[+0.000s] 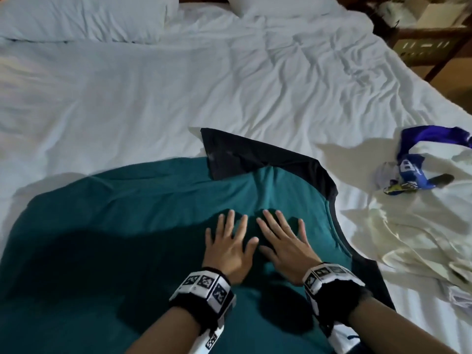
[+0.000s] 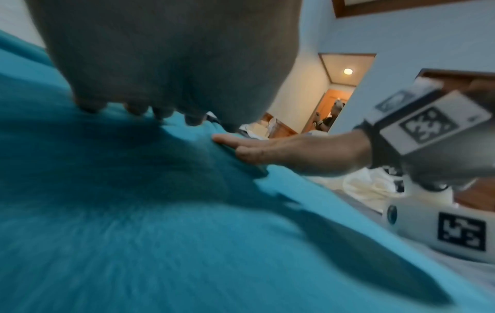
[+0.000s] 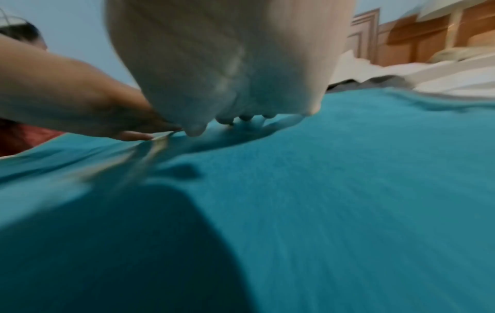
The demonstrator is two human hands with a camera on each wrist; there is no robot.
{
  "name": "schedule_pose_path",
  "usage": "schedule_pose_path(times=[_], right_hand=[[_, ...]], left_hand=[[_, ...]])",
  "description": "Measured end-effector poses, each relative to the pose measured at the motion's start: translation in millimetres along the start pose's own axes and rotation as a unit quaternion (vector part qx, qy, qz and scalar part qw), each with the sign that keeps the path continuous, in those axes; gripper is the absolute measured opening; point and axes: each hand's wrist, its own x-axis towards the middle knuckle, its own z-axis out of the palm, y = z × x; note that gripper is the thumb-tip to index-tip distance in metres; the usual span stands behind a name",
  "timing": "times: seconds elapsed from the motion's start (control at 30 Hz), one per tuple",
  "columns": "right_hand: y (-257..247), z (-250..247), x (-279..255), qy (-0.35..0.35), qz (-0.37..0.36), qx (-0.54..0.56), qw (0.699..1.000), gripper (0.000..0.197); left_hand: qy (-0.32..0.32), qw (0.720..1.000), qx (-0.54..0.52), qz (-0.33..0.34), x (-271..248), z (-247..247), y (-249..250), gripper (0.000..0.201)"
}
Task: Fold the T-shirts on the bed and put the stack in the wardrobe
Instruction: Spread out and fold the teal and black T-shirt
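Observation:
A teal T-shirt [image 1: 127, 213] lies spread on the white bed [image 1: 153, 98], over a black T-shirt [image 1: 255, 152] whose edge shows at its far and right sides. My left hand [image 1: 229, 241] and right hand [image 1: 283, 238] press flat on the teal cloth side by side, fingers straight and spread. In the left wrist view my left hand [image 2: 160, 63] rests on the teal T-shirt [image 2: 134, 211], with the right hand [image 2: 281, 152] beside it. The right wrist view shows my right hand [image 3: 227, 63] flat on the teal T-shirt [image 3: 321, 190], the left hand [image 3: 80, 105] at its side.
A crumpled cream-white garment [image 1: 408, 226] with a blue-and-white one [image 1: 419, 159] on it lies at the right of the bed. Pillows [image 1: 84, 16] sit at the head. A wooden bedside stand [image 1: 429, 39] is at the far right.

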Motion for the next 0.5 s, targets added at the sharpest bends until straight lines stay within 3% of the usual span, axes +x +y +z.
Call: schedule_pose_path(times=[0.03, 0.1, 0.2, 0.23, 0.27, 0.3, 0.37, 0.43, 0.5], right_hand=[[6.4, -1.1, 14.7, -0.003, 0.001, -0.007, 1.0, 0.077], [39.5, -6.2, 35.3, 0.029, 0.08, 0.001, 0.996, 0.076], [94.1, -31.8, 53.3, 0.1, 0.305, 0.083, 0.943, 0.072], [101.9, -41.6, 59.6, 0.131, 0.343, 0.103, 0.924, 0.074], [103.6, -49.8, 68.2, 0.175, 0.338, 0.1, 0.919, 0.076], [99.7, -57.1, 80.1, 0.217, 0.285, 0.08, 0.93, 0.078], [82.9, -67.5, 109.1, 0.246, 0.101, 0.022, 0.964, 0.083], [64.3, -77.3, 141.1, 0.205, -0.025, -0.022, 0.978, 0.083], [53.2, -89.4, 172.6, 0.178, -0.05, -0.036, 0.982, 0.073]], left_hand=[[-0.012, 0.999, 0.027, 0.016, 12.9, 0.5, -3.8, 0.062], [-0.005, 0.997, 0.072, -0.002, 28.3, -4.7, -28.5, 0.064], [0.062, 0.989, 0.023, -0.135, 38.4, -33.6, -86.1, 0.059], [0.107, 0.981, 0.007, -0.164, 41.1, -45.5, -102.0, 0.058], [0.172, 0.972, -0.001, -0.163, 45.3, -58.8, -112.7, 0.056], [0.241, 0.961, -0.003, -0.137, 53.2, -72.0, -119.2, 0.053], [0.317, 0.946, 0.014, -0.063, 77.6, -92.3, -125.2, 0.045], [0.28, 0.959, 0.041, -0.016, 105.7, -110.4, -124.0, 0.043], [0.183, 0.98, 0.074, -0.019, 130.6, -124.7, -123.7, 0.045]])
